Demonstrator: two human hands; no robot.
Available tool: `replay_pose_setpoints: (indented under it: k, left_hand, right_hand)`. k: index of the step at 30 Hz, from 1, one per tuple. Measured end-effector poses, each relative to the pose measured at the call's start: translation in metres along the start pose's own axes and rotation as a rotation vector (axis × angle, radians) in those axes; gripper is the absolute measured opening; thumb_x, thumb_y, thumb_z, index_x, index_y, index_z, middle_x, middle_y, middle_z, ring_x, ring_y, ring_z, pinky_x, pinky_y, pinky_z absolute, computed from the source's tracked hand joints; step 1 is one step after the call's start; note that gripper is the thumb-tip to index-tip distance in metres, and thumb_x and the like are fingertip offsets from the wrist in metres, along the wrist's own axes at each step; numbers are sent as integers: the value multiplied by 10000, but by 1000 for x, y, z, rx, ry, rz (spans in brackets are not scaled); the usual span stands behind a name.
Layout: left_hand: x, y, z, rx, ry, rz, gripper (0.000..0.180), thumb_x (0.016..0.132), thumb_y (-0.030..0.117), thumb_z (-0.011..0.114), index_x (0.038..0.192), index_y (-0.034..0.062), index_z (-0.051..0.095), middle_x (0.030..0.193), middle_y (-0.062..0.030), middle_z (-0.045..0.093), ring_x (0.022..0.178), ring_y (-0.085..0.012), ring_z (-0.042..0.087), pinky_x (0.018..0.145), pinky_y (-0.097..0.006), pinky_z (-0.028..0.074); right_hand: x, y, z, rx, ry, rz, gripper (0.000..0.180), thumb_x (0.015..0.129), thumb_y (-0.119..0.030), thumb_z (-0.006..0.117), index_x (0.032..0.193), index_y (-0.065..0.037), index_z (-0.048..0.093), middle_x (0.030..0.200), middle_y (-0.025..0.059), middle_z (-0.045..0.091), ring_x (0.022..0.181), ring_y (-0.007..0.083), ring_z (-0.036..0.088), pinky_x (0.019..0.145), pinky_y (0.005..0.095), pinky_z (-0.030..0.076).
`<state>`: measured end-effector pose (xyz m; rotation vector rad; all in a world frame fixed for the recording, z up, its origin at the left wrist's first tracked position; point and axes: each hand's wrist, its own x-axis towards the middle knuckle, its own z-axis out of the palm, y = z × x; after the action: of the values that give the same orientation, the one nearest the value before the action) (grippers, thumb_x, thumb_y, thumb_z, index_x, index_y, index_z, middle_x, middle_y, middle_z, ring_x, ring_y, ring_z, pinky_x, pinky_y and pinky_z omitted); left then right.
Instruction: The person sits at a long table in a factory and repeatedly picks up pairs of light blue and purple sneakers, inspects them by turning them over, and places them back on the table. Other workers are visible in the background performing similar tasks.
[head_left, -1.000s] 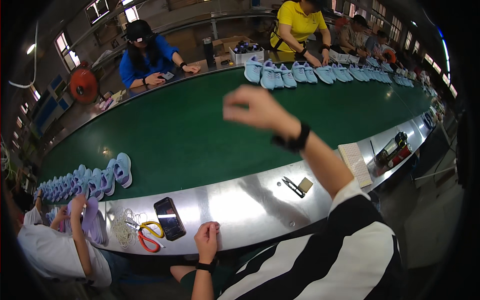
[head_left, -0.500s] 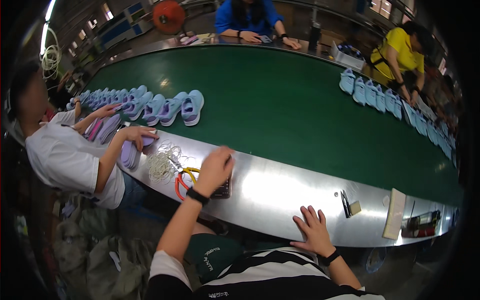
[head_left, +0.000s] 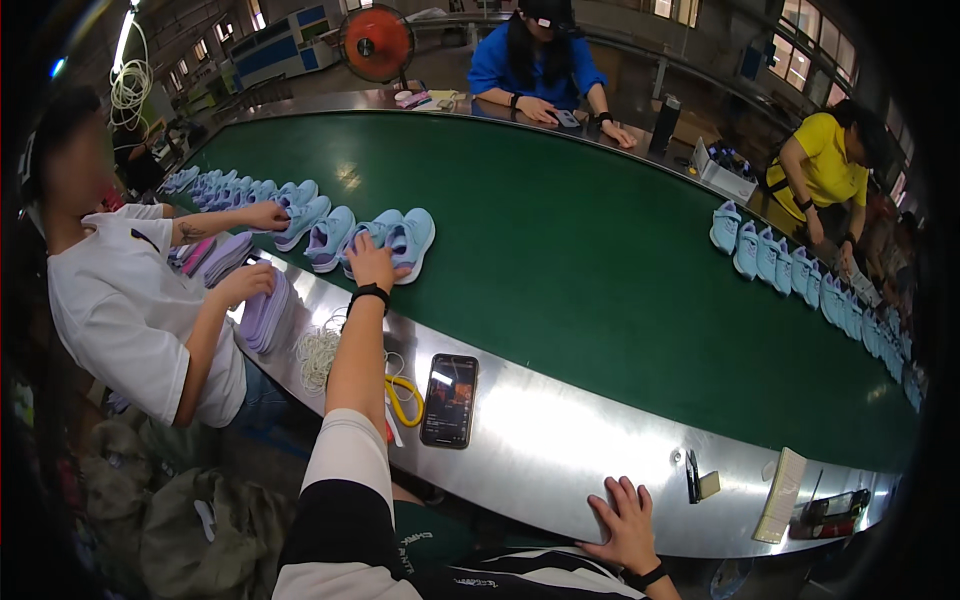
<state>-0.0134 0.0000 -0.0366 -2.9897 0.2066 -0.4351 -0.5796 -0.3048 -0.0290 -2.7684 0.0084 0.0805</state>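
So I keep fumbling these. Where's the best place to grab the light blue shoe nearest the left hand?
Probably the heel collar of the light blue shoe, coming from the metal edge: the heel faces the left hand, and the opening gives fingers a rim to pinch.

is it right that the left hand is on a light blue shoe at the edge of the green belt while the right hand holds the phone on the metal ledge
Not quite. The head view shows the right hand lying flat on the bare metal ledge, apart from the phone, which lies untouched. The rest holds: the left hand is on a light blue shoe at the green belt's edge.
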Motion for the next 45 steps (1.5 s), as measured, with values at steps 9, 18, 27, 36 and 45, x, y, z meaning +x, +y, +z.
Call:
replay_pose_setpoints:
  k: [9, 18, 27, 36, 45]
  left_hand:
    - [-7, 13, -19, -114, -15, 125, 539, 724, 546, 763, 1166, 245, 693, 1094, -141, 658, 1100, -324, 575, 989, -542, 308]
    - [-242, 129, -215, -764, -479, 648, 516, 789, 333, 791, 1188, 42, 644, 1143, -152, 662, 1058, -322, 604, 852, -395, 484]
    - [-395, 174, -157, -1364, -845, 238, 638, 889, 131, 717, 1430, 3, 403, 1172, -106, 549, 984, -158, 577, 791, -288, 516]
    - [-400, 151, -129, -1987, -1205, -149, 498, 971, 36, 487, 1451, 1, 358, 1359, -102, 513, 1224, -179, 522, 1047, -311, 412]
    - [-398, 148, -180, -2156, -770, -152, 671, 763, 34, 619, 1395, 112, 407, 1347, -136, 449, 1239, -289, 475, 1081, -396, 377]
  right_hand:
    - [3, -4, -4, 66, 13, -18, 800, 600, -436, 832, 1327, -228, 572, 1465, 128, 426, 1392, 353, 339, 1126, 560, 195]
    - [-1, 21, 8, 597, 382, 149, 772, 783, -389, 760, 1400, -31, 464, 1442, 199, 440, 1333, 367, 412, 1097, 412, 321]
    - [-16, 19, -12, 837, 434, 516, 656, 817, -181, 716, 1395, -14, 454, 1142, 124, 520, 960, 192, 541, 787, 288, 474]
    - [-20, 2, -3, 1800, 354, 555, 583, 833, 2, 534, 1408, -3, 436, 1216, 53, 572, 1077, 135, 551, 945, 251, 436]
    - [-9, -17, -16, 1550, 645, 229, 774, 719, 14, 596, 1455, -111, 391, 1335, 129, 468, 1178, 247, 502, 1025, 380, 408]
